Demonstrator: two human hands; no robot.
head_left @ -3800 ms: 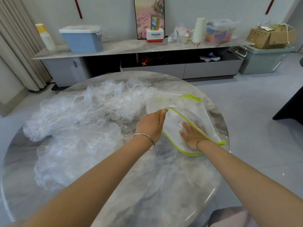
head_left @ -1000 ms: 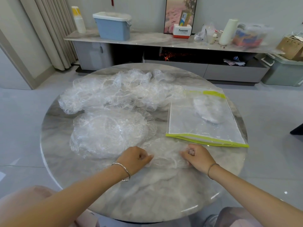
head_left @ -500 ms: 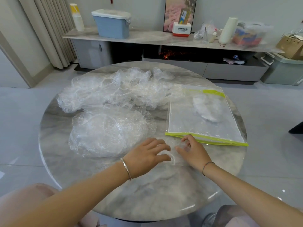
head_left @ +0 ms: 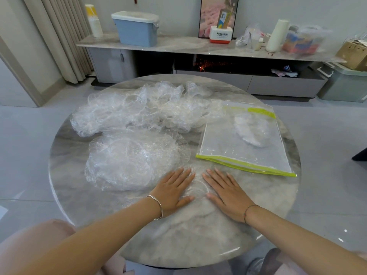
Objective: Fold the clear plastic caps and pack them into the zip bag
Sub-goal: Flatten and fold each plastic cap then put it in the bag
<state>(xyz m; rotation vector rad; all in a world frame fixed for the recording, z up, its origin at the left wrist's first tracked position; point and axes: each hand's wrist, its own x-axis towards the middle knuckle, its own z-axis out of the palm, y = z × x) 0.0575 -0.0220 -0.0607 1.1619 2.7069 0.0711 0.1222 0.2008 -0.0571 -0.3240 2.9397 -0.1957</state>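
Observation:
One clear plastic cap [head_left: 198, 184] lies flat on the round marble table [head_left: 178, 241] near its front. My left hand [head_left: 173, 191] and my right hand [head_left: 226, 192] press on it side by side, palms down, fingers straight. A spread-out cap [head_left: 135, 157] lies just to the left. A crumpled heap of several caps [head_left: 143, 110] fills the far side. The zip bag [head_left: 244, 141], clear with a green edge, lies flat to the right with a folded cap [head_left: 250, 130] inside.
Behind the table a low marble sideboard [head_left: 178, 45] carries a blue bin [head_left: 137, 28], a white roll and boxes. A curtain hangs at the left and a grey storage box [head_left: 345, 84] stands at the right on the tiled floor.
A second ago both hands were curled, pinching the cap's edges apart. They came together over it, and now both lie flat and open on the cap.

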